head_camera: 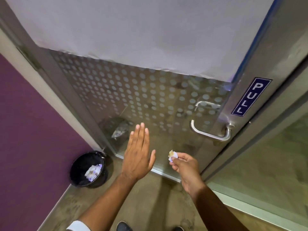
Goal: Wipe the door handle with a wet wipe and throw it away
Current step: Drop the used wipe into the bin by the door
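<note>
The right hand (185,165) pinches a small crumpled white wet wipe (172,155), stained brownish on its upper part, between the thumb and the fingertips (173,161), the rest of the fingers curled in under the palm. It hangs low in front of the dotted frosted-glass door (133,97), near the door's bottom edge and well below the curved brushed-steel door handle (210,134) that juts from the steel stile at the door's right edge, under the blue "PULL" sign (251,97). The wipe is clear of the handle, not touching it. The left hand (138,155) is flat and empty, its four fingers pressed side by side and pointing at the glass, the thumb set apart; I cannot tell whether the fingertips touch the pane or only hover before it. The round black plastic waste bin (78,165) stands on the brown floor (150,205) in the corner where the purple wall (33,114) meets the door frame, to the left of both hands, and crumpled white paper already lies inside it. Judging by the soiled wipe and its place away from the handle, the wiping looks finished and the disposal step is in hand. The next move calls for carrying the wipe leftward and down across the body, past the left arm, until it hangs over the bin's open mouth, then parting the thumb and fingertips so it drops inside and does not catch on the rim.
</note>
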The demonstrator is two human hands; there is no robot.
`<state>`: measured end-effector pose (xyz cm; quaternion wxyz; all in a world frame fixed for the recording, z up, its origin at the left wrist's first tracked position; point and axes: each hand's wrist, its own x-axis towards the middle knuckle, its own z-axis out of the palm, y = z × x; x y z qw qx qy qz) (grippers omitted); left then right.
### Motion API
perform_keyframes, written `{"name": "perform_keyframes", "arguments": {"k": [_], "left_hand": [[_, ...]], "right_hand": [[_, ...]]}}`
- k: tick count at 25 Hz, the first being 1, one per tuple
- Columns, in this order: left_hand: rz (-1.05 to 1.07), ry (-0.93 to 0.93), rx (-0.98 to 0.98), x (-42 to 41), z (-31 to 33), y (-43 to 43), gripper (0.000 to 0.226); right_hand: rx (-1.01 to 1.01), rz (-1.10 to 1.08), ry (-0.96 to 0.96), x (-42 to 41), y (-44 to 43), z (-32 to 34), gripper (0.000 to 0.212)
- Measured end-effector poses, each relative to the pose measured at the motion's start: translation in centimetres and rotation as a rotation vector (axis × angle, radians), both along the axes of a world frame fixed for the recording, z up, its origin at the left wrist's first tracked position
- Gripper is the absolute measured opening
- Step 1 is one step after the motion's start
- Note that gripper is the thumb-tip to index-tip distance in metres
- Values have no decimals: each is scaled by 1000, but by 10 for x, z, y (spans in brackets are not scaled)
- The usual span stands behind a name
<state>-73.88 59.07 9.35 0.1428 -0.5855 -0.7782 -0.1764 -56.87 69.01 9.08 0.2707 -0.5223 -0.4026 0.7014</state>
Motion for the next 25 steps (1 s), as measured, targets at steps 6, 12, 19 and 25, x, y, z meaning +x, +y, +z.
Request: {"name": "perform_keyframes", "arguments": {"k": [6, 12, 19, 25], "left_hand": [[77, -87, -194, -47, -55, -73, 96], [222, -177, -418, -106, -109, -168, 100], [454, -374, -509, -175, -138, -269, 101], [621, -379, -573, -227, -161, -315, 107]], "right_hand": [[-27, 177, -85, -62, -37, -33, 17], [1, 412, -239, -151, -98, -68, 14], [60, 714, -286, -261, -169, -92, 23], [257, 988, -485, -354, -209, -127, 14]]}}
